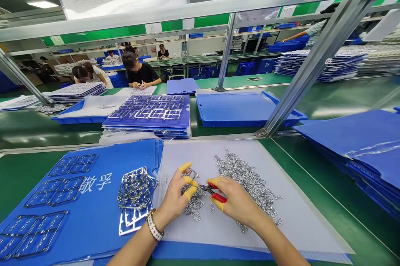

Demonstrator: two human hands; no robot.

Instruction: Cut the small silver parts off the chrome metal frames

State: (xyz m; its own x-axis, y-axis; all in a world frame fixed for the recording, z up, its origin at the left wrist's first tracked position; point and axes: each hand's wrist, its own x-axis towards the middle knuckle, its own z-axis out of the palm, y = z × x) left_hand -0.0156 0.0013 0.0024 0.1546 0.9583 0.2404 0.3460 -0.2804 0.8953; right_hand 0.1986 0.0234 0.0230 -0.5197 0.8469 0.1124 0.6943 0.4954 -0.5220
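Observation:
My left hand [173, 193], with yellow finger cots on its fingertips, pinches a small shiny metallic frame piece [194, 173]. My right hand [240, 202] is closed around red-handled nippers [219, 197], whose jaws point left and meet the piece near my left fingers. Whether the jaws are cutting cannot be seen. Beneath my hands lies a small heap of silvery parts [195, 208], partly covered by my left hand. A larger heap of the same parts [245, 180] spreads behind and right of my right hand, on a translucent white sheet [296, 224].
Shiny frames [134, 191] are piled left of my left wrist on a blue sheet [96, 220], with dark frames [40, 232] laid out further left. Beyond stand a stack with more frames [150, 107] and a blue tray [234, 123]. A metal post [315, 61] slants at right. Co-workers sit opposite.

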